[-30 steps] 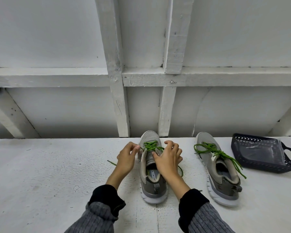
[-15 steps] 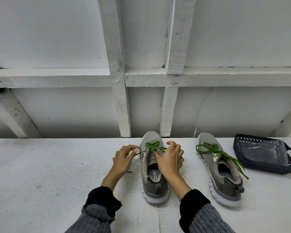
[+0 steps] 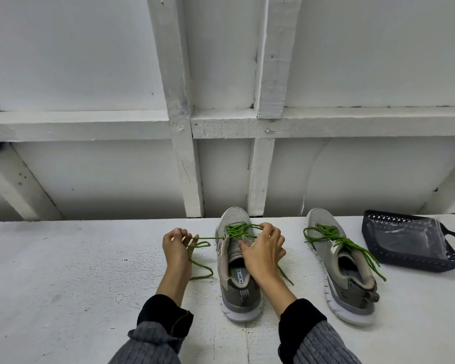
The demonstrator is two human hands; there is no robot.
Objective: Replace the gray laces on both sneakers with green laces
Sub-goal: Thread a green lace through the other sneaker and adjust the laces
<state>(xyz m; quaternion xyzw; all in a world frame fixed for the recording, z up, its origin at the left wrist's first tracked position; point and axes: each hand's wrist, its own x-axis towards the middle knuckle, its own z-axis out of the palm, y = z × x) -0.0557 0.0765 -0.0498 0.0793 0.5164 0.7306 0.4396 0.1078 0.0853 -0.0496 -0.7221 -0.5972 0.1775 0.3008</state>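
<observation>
- Both of our hands work at the near sneaker (image 3: 238, 274), which stands on the white table (image 3: 63, 285) with toe pointing away from us and heel toward us.
- Our left hand (image 3: 176, 245) sits just left of the shoe, fingers curled and pinching the green lace (image 3: 235, 230), which runs taut from the eyelets sideways to that hand; the slack loops back on the table beside our wrist.
- Our right hand (image 3: 263, 252) rests over the tongue with fingers curled at the crossings; it seems to hold the lace there, though the exact pinch is hidden.
- The relation that counts: the shoe's long axis runs away from us, while the lace end leads off to the left, across that axis. The left hand holds the free end, so we judge the next pull or threading falls to it, with the right steadying the upper.
- The second sneaker (image 3: 342, 269) stands well to the right, already carrying a green lace, loose and untied, beside a dark basket (image 3: 378, 258).
- Compared with half a second ago, our left hand has drawn outward from the shoe, pulling lace through; the right has stayed on the tongue.
</observation>
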